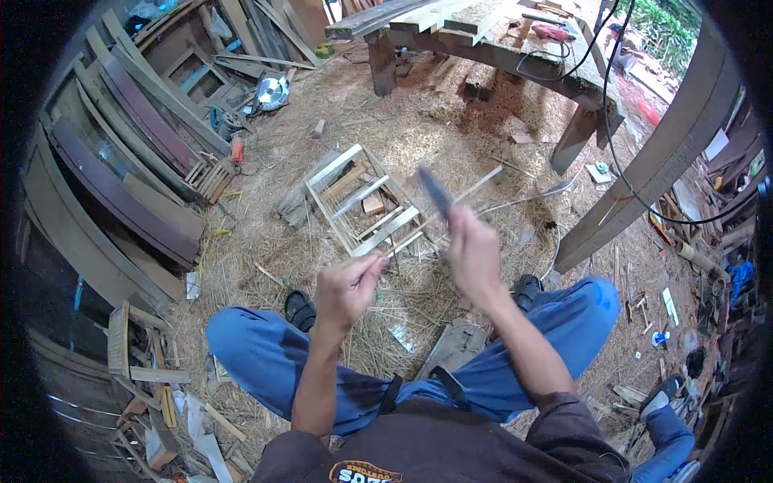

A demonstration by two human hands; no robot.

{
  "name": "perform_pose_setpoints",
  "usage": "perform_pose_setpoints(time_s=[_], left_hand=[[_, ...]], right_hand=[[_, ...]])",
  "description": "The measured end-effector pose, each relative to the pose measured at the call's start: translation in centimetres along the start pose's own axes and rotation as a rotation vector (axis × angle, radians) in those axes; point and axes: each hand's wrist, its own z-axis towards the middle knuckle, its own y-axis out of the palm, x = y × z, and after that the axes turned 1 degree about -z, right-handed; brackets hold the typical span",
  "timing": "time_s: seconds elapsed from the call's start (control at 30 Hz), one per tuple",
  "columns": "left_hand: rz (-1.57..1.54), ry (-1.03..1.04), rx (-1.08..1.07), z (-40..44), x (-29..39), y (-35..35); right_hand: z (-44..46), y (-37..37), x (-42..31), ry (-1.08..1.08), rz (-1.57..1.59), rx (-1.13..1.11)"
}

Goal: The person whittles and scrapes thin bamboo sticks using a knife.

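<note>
Leaning boards (pixel 133 92): lining the upper left of the frame, stacked along the wall.
Saw blade (pixel 273 91): lying on the ground in the upper left, well apart from both hands.
Left hand (pixel 350 290): hovering just below the centre, near the lower edge of the slatted wooden frame; its fingers are curling in, thumb and forefinger pressing together. Whether something thin is sitting between them, I cannot tell.
Slatted wooden frame (pixel 360 196): resting on the shavings at the centre, a little left, tilting across the view; neither hand is clearly touching it.
Slats, done: the outer rails and several crosspieces are already sitting in place, so the basic shape is apparently standing.
Slats, left: wide gaps are still showing between crosspieces; whether these are unfinished or meant to be open, I cannot tell. The shaping by blade is seemingly still under way.
Knife (pixel 435 191): pointing up and left just right of centre, its blade blurring.
Right hand (pixel 473 253): gripping the knife handle right of centre, fingers clamping around it.
Thin strip (pixel 483 183): showing behind the knife, slanting up to the right.
Workbench (pixel 515 58): standing at the upper right, bearing boards and a red power tool (pixel 552 32).
</note>
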Motion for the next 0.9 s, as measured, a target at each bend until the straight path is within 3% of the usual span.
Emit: perform_pose_setpoints(time_s=[0.17,0.33,0.43,0.63,0.73,0.87,0.9], left_hand=[[-0.003,-0.017,-0.024,0.1,0.4,0.0],[-0.015,-0.003,0.020,0.0,0.5,1.2],[-0.027,-0.079,-0.026,0.0,0.2,1.1],[-0.024,0.006,0.022,0.3,1.0,0.7],[-0.128,-0.004,0.017,-0.1,0.9,1.8],[0.016,-0.005,-0.053,0.3,1.4,1.6],[-0.005,-0.032,-0.047,0.2,1.4,1.6]], right_hand=[[3.4,-4.2,1.8,0.189,-0.102,0.171],[-1.6,0.9,-0.1,-0.081,0.030,-0.044],[-1.9,1.0,-1.1,-0.128,-0.026,-0.137],[3.1,-3.7,2.3,0.169,-0.150,0.135],[1.4,-1.8,1.4,0.006,-0.140,0.113],[-2.3,2.1,-0.5,-0.257,-0.116,-0.046],[-1.9,2.0,-0.4,-0.221,-0.096,-0.020]])
